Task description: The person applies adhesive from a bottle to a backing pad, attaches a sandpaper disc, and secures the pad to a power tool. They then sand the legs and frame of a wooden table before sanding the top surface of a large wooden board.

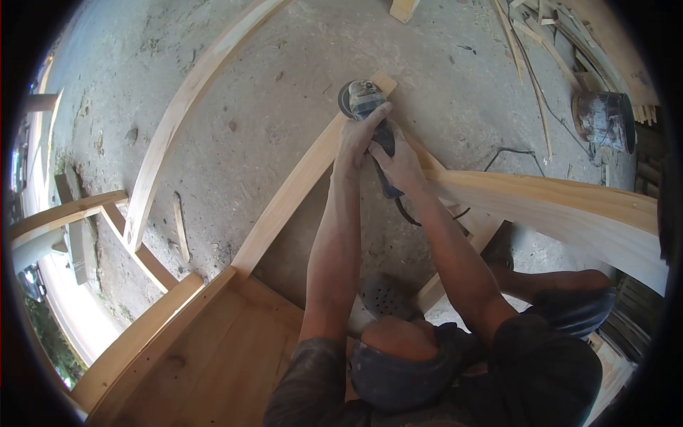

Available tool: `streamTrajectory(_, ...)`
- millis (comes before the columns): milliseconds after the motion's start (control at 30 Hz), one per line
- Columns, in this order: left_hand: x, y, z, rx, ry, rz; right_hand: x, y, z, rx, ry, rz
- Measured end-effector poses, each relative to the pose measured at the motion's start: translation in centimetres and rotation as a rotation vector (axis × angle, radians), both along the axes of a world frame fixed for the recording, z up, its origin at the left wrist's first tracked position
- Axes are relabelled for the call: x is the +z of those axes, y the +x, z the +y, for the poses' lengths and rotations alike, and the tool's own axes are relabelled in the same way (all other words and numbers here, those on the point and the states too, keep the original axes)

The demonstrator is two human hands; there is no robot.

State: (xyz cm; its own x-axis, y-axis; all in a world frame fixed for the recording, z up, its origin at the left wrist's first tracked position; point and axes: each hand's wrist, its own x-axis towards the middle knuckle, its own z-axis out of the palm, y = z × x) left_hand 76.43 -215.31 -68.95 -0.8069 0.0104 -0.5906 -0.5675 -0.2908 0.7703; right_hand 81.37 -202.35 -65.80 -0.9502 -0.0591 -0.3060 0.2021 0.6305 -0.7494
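Note:
An angle grinder [366, 96] with a round disc [344, 100] is held in both hands near the top middle of the head view. My left hand [360, 137] is wrapped round the tool close behind its metal head. Lower on the black body, my right hand [400, 164] has its fingers closed round the grip. The disc overlaps the far end of a pale wooden beam [284, 191], where that beam meets another piece in a corner. From the tool's rear end a black cord [405, 213] curves off to the right. Dust coats both hands.
A wide board [548, 203] runs off to the right. Wooden panelling [213, 349] is at lower left, with a curved beam [178, 107] beyond it. A stained bucket [603, 121] and scrap strips [548, 43] lie on the concrete floor [249, 92] at upper right.

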Motion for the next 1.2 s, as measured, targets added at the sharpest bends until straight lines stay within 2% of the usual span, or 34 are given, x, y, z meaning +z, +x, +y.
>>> streamTrajectory(67, -0.5, 2.8, -1.2, 0.079, -0.001, -0.030, 0.2, 1.8, -0.8, 0.081, 0.059, -0.036)
streamTrajectory(167, 0.0, 7.9, -2.7, 0.226, 0.001, -0.111, 0.9, 4.2, -1.7, 0.216, -0.049, -0.064)
streamTrajectory(233, 1.1, 11.9, -3.2, 0.300, 0.003, -0.160, 2.6, 5.4, -2.3, 0.361, -0.054, -0.205)
streamTrajectory(267, 1.9, 13.9, -3.4, 0.490, 0.022, -0.130, 2.2, 5.9, -2.8, 0.379, -0.050, -0.199)
streamTrajectory(300, 2.3, 15.5, -3.4, 0.667, 0.041, -0.108, 1.6, 6.9, -3.3, 0.521, -0.028, -0.187)
streamTrajectory(333, 2.5, 16.3, -3.5, 0.670, 0.043, -0.108, 1.0, 7.2, -3.5, 0.663, -0.005, -0.173)
streamTrajectory(400, 2.6, 16.9, -3.6, 0.771, 0.127, -0.099, 1.4, 6.8, -3.3, 0.666, -0.007, -0.158)
streamTrajectory(433, 2.5, 16.6, -3.2, 0.775, 0.131, -0.105, 1.6, 6.8, -3.2, 0.670, -0.014, -0.151)
streamTrajectory(467, 2.3, 15.4, -2.7, 0.682, 0.055, -0.128, 1.9, 6.4, -2.7, 0.676, -0.011, -0.153)
streamTrajectory(533, 1.9, 12.3, -1.4, 0.496, -0.091, -0.168, 2.2, 5.1, -0.8, 0.471, -0.017, -0.200)
streamTrajectory(567, 2.0, 10.8, -0.6, 0.427, -0.059, -0.128, 1.8, 4.5, 0.3, 0.480, -0.012, -0.199)
streamTrajectory(633, 2.6, 7.6, 0.9, 0.272, -0.033, -0.099, 0.4, 3.5, 2.1, 0.273, 0.088, -0.044)
streamTrajectory(667, 2.7, 6.1, 1.3, 0.186, -0.040, -0.111, 0.0, 2.9, 2.4, 0.292, 0.086, -0.050)
streamTrajectory(733, 1.4, 3.6, 1.6, 0.056, -0.007, -0.063, -0.6, 2.0, 2.3, 0.079, 0.001, 0.012)
streamTrajectory(833, 1.9, 3.3, 1.1, -0.015, -0.079, -0.072, -1.2, 2.0, 2.2, 0.083, -0.046, 0.094)
streamTrajectory(967, 3.2, 9.4, -1.3, 0.121, -0.039, -0.187, 0.9, 4.6, 0.7, 0.281, -0.114, -0.130)
streamTrajectory(1033, 2.6, 13.5, -2.2, 0.414, 0.013, -0.116, 1.4, 7.1, -1.2, 0.417, -0.015, -0.065)
streamTrajectory(1133, 2.9, 18.9, -4.9, 0.575, -0.015, -0.197, 1.5, 10.4, -4.3, 0.550, -0.095, -0.171)
streamTrajectory(1200, 2.4, 22.3, -6.5, 0.728, 0.024, -0.195, 2.5, 12.3, -6.9, 0.638, -0.034, -0.217)
